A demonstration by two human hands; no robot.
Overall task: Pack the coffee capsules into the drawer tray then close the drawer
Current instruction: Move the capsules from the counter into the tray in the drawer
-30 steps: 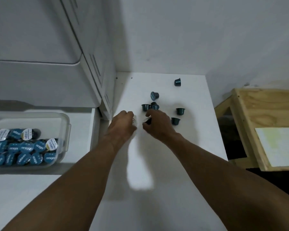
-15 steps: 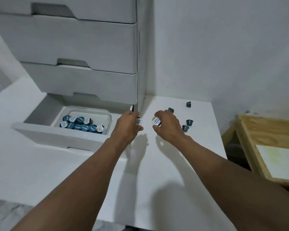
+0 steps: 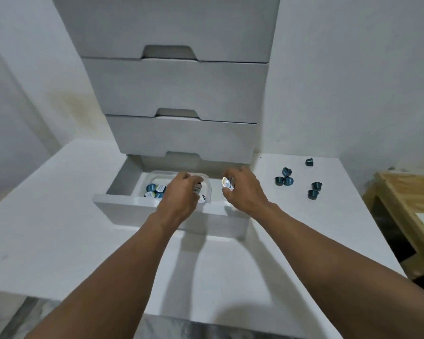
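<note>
So, the bottom drawer of the white drawer unit was seen pulled out over the table, with the three drawers above it shut. A white tray was sat inside the drawer, toward its left and middle. A batch of packed capsules was laid in it lid-up, blue and white tops showing.

The left hand was held right over the tray, its fingers curled round a white-lidded capsule. Part of the tray's contents was hidden under that hand, so the count in there couldn't be made out.

The right hand was held over the right end of the drawer, just beside the tray. Its fingers were clamped on a second capsule, which was turned on its side with the pale foil lid facing left. Whether either held capsule was touching anything below couldn't be told.

Off to the right on the table, six loose capsules were scattered: three bunched together nearest the drawer unit, two close to each other further right, and one on its own toward the back wall. All six were dark teal and well apart from the drawer. A pale wooden frame was caught at the right edge, beside the table.
</note>
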